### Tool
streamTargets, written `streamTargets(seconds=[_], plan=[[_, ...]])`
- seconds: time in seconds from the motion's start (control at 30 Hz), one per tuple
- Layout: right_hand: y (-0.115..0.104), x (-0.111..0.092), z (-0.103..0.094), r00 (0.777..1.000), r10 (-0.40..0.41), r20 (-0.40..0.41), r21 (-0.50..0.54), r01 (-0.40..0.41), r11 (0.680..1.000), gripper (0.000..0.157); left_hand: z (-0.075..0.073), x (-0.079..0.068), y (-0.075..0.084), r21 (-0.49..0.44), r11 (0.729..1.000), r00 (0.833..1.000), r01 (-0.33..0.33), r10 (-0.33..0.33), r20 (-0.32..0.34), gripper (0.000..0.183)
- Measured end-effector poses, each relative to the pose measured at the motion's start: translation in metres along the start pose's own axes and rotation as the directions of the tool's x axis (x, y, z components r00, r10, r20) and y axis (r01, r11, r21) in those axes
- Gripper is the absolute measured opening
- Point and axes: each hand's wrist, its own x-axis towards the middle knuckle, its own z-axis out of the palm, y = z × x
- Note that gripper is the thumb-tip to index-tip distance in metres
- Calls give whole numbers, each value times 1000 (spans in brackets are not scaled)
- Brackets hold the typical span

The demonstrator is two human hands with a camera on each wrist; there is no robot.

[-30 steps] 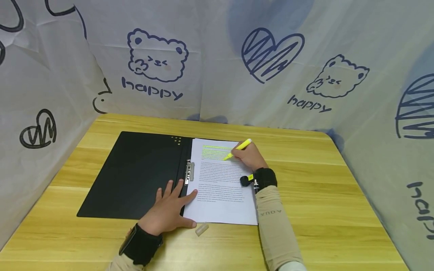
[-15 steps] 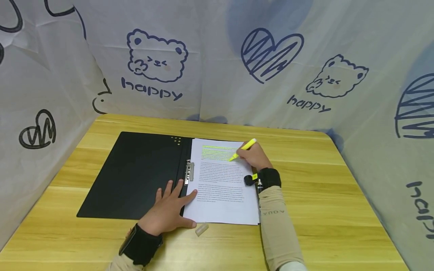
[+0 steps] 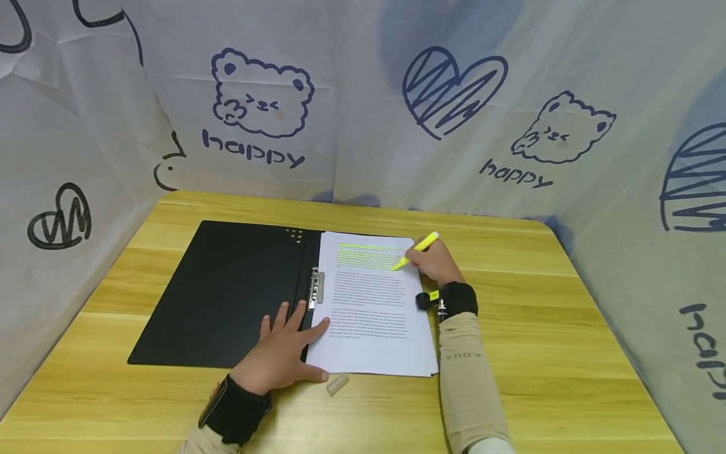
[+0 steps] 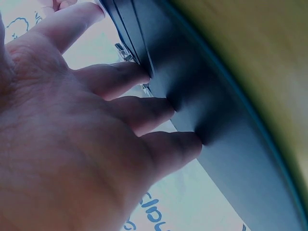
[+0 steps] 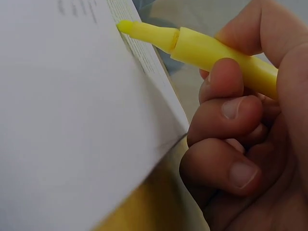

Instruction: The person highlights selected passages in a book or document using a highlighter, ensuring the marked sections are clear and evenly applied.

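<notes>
My right hand [image 3: 435, 262] pinches a yellow highlighter [image 5: 216, 54], its tip at a line of print near the right side of the page. The printed sheets [image 3: 368, 353] lie in an open black clipboard folder [image 3: 227, 284], under its metal clip [image 3: 317, 287]. Yellow strokes [image 3: 363, 255] cover the upper lines of text. With fingers spread, my left hand [image 3: 278, 353] rests across the folder's spine and the lower left edge of the paper. In the left wrist view its fingertips [image 4: 195, 142] touch the black cover.
A pale translucent cap [image 3: 337, 384] lies on the wooden table [image 3: 539, 353], just below the sheets' lower edge. White cloth walls [image 3: 363, 113] with drawn hearts and bear faces stand behind the table and at both sides.
My right hand has slid to the right with the highlighter, its tip following a text line. A yellow stroke now runs farther right along that line. My left hand stays in place.
</notes>
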Motion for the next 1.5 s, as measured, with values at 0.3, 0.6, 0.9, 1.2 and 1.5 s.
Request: streamTargets(seconds=[0.3,0.6,0.9,1.2,1.5], plan=[[8,-2,-7,1000,12,-17,22,-12,1000,19,0,-1,2,-6,1000,1000,-5,5,3,93],[20,-2,-8,998,19,-59,211,-6,978,18,3,0,2,0,1000,1000,-5,5,5,93],[23,-10,-6,991,-2,-137,508,72,858,24,5,0,2,-10,1000,1000,-9,9,9,97],[32,-43,-6,996,-80,-35,572,86,816,10,8,0,3,27,999,998,-36,38,-44,100],[33,-70,-12,994,-113,10,576,87,813,13,8,-2,11,133,953,918,-273,299,-260,50]])
